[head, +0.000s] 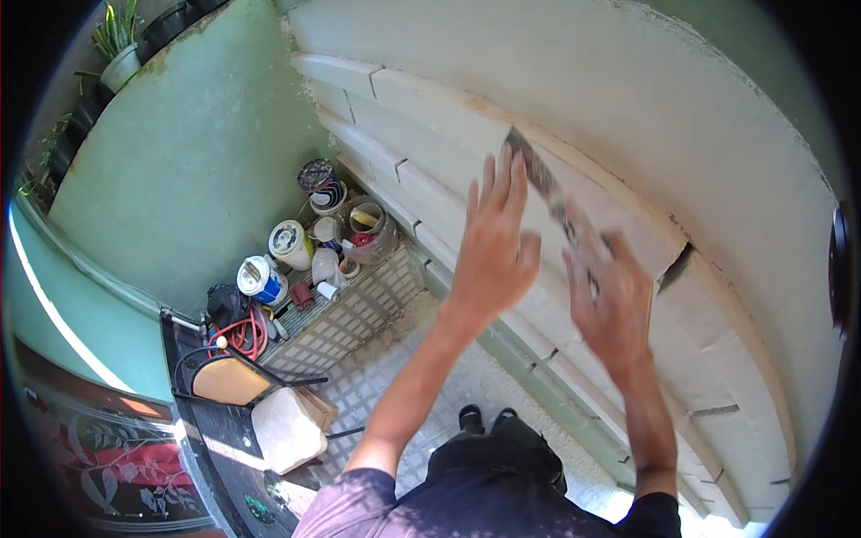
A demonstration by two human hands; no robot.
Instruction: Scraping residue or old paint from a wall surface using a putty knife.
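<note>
My right hand (615,296) is closed around the handle of a putty knife (538,171), whose wide, stained blade points up and to the left at the stepped wall. Its tip lies near a long moulded ledge (464,101) that runs across the wall. My left hand (494,235) is held flat with its fingers stretched out, their tips at the blade's left edge; whether they press on it cannot be told. Below the ledge, to the right of my right hand, a dark gap (676,265) shows in the pale wall. Both hands are slightly blurred.
Paint buckets (290,245), a plastic tub (377,242) and a red hose (252,336) crowd a low shelf in the corner. Left of my legs is a chair (229,380) beside a whitish block-like object (286,430). Potted plants (121,64) line the green wall's top.
</note>
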